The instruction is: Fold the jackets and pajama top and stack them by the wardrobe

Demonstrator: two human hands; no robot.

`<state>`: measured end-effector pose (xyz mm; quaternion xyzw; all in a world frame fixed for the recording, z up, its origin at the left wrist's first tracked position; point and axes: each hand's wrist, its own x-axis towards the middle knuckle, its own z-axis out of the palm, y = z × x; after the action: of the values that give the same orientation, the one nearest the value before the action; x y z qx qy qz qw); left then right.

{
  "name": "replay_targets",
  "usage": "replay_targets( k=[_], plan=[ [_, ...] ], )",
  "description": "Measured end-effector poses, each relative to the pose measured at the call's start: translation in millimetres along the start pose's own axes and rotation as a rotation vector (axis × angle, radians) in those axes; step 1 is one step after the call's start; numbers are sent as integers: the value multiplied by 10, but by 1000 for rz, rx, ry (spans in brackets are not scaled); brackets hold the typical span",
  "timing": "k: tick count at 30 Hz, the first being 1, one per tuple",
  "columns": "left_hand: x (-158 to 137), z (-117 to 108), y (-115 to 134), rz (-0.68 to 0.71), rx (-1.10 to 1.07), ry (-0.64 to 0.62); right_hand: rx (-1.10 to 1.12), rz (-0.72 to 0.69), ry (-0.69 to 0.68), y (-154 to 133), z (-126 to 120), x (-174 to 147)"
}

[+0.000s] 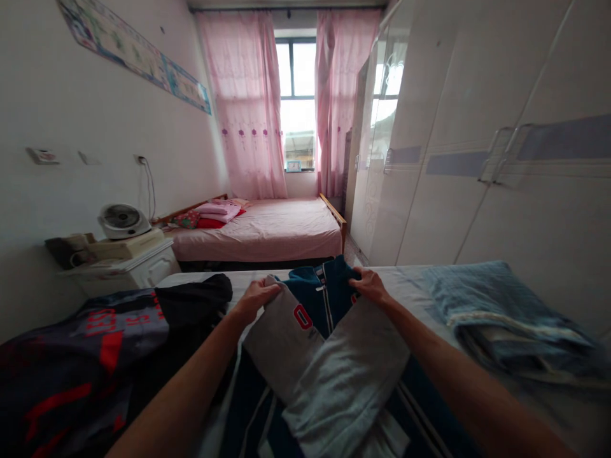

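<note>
A blue and grey jacket (329, 369) lies in front of me, its grey sleeves crossed over the front and its blue collar pointing away. Red figures mark both shoulders. My left hand (259, 298) pinches the jacket at the left shoulder. At the right shoulder, beside the collar, my right hand (370, 284) has its fingers closed on the cloth. The lower part of the jacket runs out of view at the bottom.
Dark clothing with red lettering (128, 337) lies at left on the near bed. A folded blue denim garment (501, 312) rests at right. Beyond stand a pink bed (286, 222), a nightstand with a fan (123, 221), and a white wardrobe (458, 159) along the right.
</note>
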<state>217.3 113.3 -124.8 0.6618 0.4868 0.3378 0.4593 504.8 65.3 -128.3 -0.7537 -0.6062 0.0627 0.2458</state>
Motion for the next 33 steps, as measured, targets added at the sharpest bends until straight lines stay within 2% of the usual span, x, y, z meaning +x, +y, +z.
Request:
replay_targets(
  k=[4,6,8,10,12,14,16,19,21,23,25,27,30,33],
  plan=[
    [-688,-213,284,196,31,35,95,-122,163,30,-476,-661],
    [-1154,-295,240,370,162,-61,132,-248,256,119,-631,-1146],
    [-1616,-321,32,583,365,-178,134,-403,302,267,-656,-1680],
    [-1996,-291,-282,734,557,-212,60,-488,273,459,-549,-2181],
    [-2242,-230,-581,793,669,-183,-41,-512,211,648,-373,-2570],
    [-2352,-177,-746,784,698,-128,-101,-507,174,771,-226,-2799],
    [-2366,-160,-736,755,674,-59,-117,-475,188,784,-173,-2881],
    [-2352,-201,-529,701,636,17,-99,-433,253,637,-257,-2877],
    [-2379,-250,-412,643,652,-32,-84,-437,208,529,-345,-2890],
    [-2410,-309,-388,558,660,-141,-56,-425,73,492,-409,-2926],
    [-2381,-384,-446,445,617,-188,-3,-326,-14,540,-443,-2937],
    [-2253,-463,-532,318,563,-77,61,-145,22,638,-458,-2868],
    [-1921,-517,-621,159,628,129,120,94,86,775,-450,-2603],
    [-1599,-433,-637,110,727,148,110,172,35,817,-391,-2266]
  ],
)
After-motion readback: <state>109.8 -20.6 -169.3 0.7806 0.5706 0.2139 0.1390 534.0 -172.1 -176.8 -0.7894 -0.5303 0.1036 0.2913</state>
